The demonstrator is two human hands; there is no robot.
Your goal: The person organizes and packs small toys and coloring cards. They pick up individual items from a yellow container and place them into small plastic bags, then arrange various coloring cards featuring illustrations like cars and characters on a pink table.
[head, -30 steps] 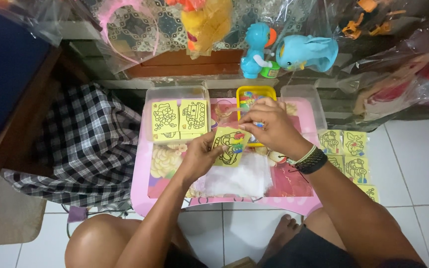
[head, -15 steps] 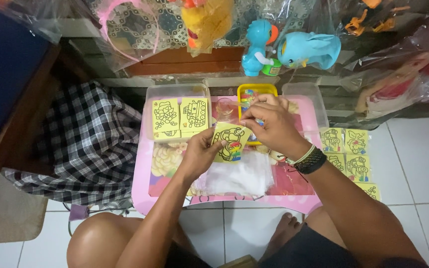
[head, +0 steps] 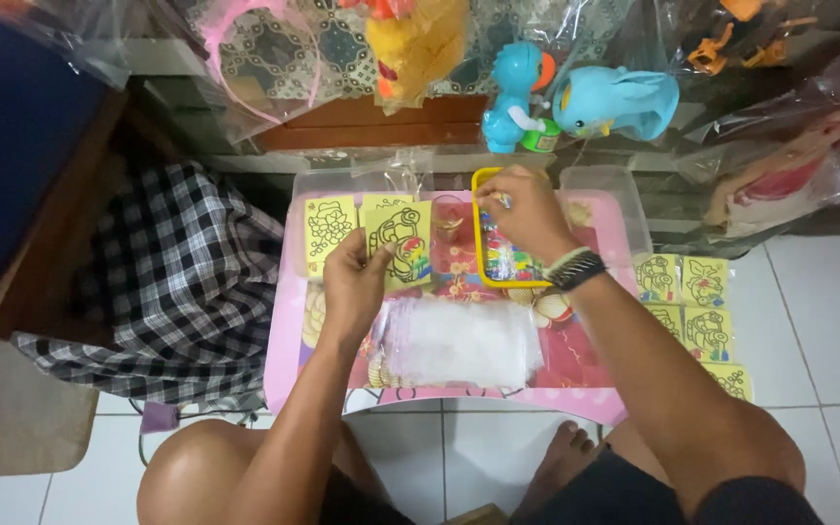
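Note:
My left hand (head: 354,282) holds a yellow picture card (head: 402,241) with a partly coloured drawing, over the left side of a small pink table (head: 289,335). My right hand (head: 522,212) reaches into a yellow-rimmed tray (head: 481,243) of small coloured items at the table's far middle, its fingertips pinched on something small that I cannot make out. A wristband sits on that wrist. A stack of clear plastic sleeves (head: 461,342) lies on the table between my forearms.
More yellow cards (head: 328,228) lie in a clear tray at the far left; several others (head: 692,301) lie on the floor tiles at right. A checked cloth (head: 177,282) is draped at left. Bagged toys, including blue ones (head: 585,97), stand behind.
My right hand left the card and moved forward into the yellow tray. My left hand carried the card leftward and a little away from me.

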